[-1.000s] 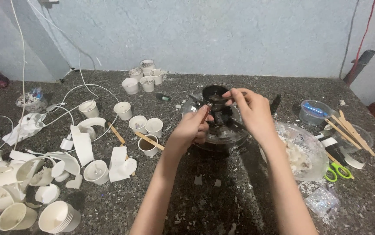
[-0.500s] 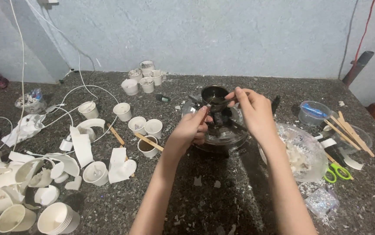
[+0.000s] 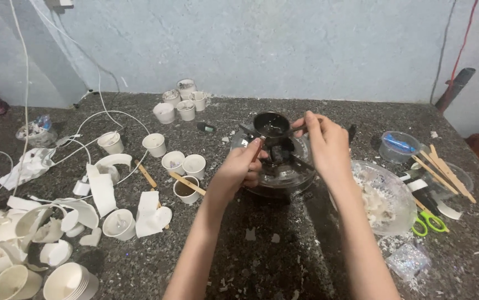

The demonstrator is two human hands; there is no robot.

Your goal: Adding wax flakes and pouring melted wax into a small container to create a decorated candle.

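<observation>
Dark small cup [image 3: 271, 123] above glass bowl [image 3: 282, 179], handle in right hand [image 3: 325, 145] grip

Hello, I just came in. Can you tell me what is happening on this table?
A person works with both hands over a round glass bowl on a dark speckled table. The right hand holds the handle of a small dark cup above the bowl; the left hand holds a thin stick beside it. To the left stand many small white paper cups, several torn open. To the right lie a clear bowl of white flakes, wooden sticks and green scissors.
</observation>
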